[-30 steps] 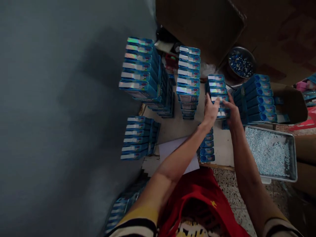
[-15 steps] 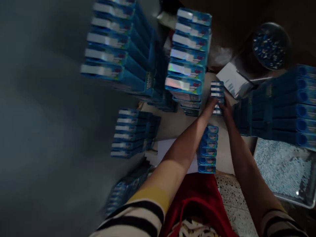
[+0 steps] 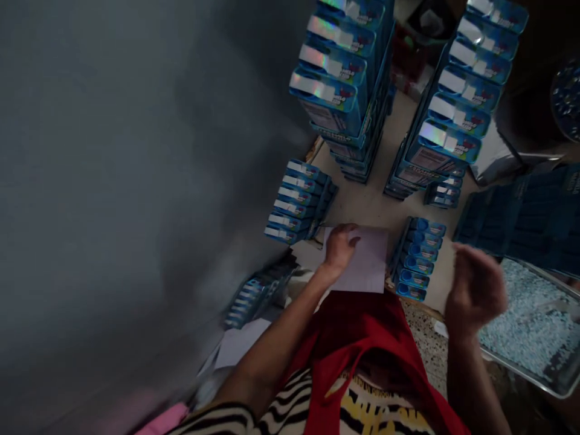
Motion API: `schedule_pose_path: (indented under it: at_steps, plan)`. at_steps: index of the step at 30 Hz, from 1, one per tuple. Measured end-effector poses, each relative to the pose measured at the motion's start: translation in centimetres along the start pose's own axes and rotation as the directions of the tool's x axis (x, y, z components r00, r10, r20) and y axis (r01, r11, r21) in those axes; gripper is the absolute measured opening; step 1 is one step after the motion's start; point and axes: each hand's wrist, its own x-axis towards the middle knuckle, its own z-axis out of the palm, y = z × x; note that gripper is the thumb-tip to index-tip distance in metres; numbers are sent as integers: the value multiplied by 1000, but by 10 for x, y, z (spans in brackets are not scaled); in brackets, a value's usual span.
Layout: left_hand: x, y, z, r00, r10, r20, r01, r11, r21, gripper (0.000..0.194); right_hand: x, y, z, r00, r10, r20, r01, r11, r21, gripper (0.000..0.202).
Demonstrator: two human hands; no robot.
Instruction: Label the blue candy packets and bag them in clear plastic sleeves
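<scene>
My left hand [image 3: 341, 246] rests on a white paper sheet [image 3: 365, 266] at the table's front edge, thumb apart from its curled fingers. My right hand [image 3: 478, 290] is raised at the right, blurred by motion, and its finger positions are unclear. Between the hands stands a row of small blue boxes [image 3: 419, 260], strapped side by side. Farther back, a short stack of blue boxes [image 3: 444, 192] is partly hidden behind a tall stack of blue boxes [image 3: 453, 130].
Another tall stack [image 3: 333, 84] rises at the back left, with a lower bundle [image 3: 294, 202] near the wall [image 3: 113, 181]. On the right are a large box stack [image 3: 525, 211], a metal tray of pale blue pieces [image 3: 534, 320] and a round container [image 3: 568, 99].
Both hands have left the short box stack at the back. My left hand has come down onto the sheet; my right has drawn back toward me. The view has swung left.
</scene>
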Motion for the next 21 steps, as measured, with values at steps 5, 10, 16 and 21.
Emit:
schedule_pose_path:
  at_steps: [5, 10, 16, 21]
  plan:
    - [38, -59, -6, 998, 38, 40, -45, 978, 206, 24, -97, -19, 71, 733, -88, 674, -6, 991, 136, 20]
    - [50, -56, 0, 974, 131, 186, -200, 883, 425, 39, -99, 0, 103, 858, 46, 512, -73, 997, 32, 21]
    - [20, -88, 19, 916, 112, 385, -275, 874, 401, 36, -32, 52, 168, 872, 159, 463, 10, 940, -341, 39]
    - [13, -107, 22, 941, 101, 324, -226, 898, 377, 23, -44, 94, 227, 727, 387, 567, 179, 690, -701, 66]
